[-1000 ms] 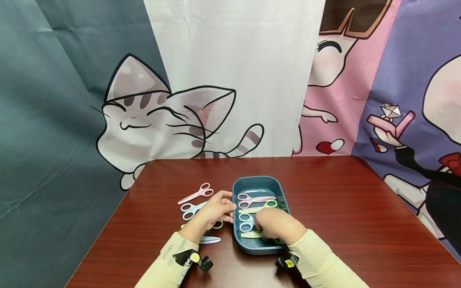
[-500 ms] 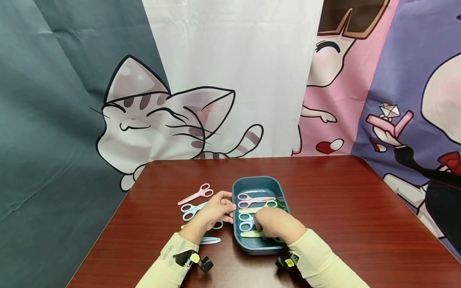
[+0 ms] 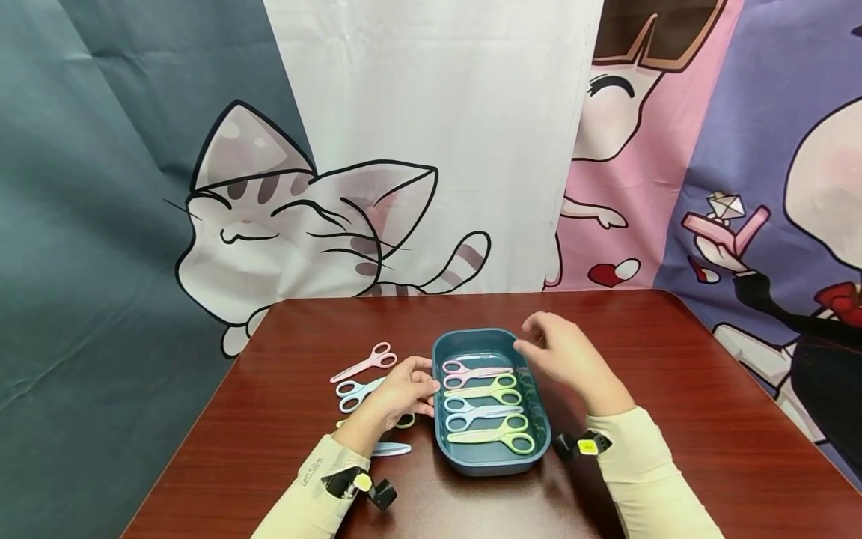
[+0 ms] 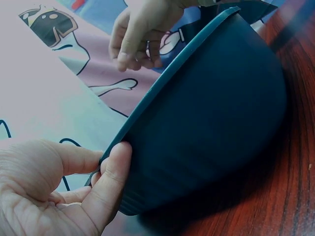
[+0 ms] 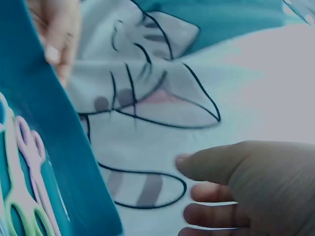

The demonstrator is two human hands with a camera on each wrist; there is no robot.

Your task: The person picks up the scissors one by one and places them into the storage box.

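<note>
My left hand (image 3: 402, 391) pinches the left rim of a dark teal tray (image 3: 491, 471), its thumb on the rim and fingers against the outer wall. Several children's scissors lie in a row inside: pink scissors (image 3: 474, 372), yellow-green scissors (image 3: 497, 388), light blue scissors (image 3: 476, 412) and, nearest, green scissors (image 3: 494, 434). Beyond the tray's far right side hovers my right hand (image 3: 569, 358), fingers loosely bent and holding nothing. The right wrist view shows the same hand (image 5: 266, 187) apart from the tray. From the left wrist, the tray's outer wall (image 4: 206, 103) hides the scissors.
Left of the tray, more scissors lie on the brown wooden table (image 3: 269, 449): pink scissors (image 3: 367, 362), light blue scissors (image 3: 355, 394) and others partly covered by my left arm, including a blue blade (image 3: 392, 449). A printed cloth (image 3: 431, 112) hangs behind.
My right hand has come out of the tray and moved away to its far right side. The nearest green scissors and the light blue scissors are now uncovered. My left hand stays put.
</note>
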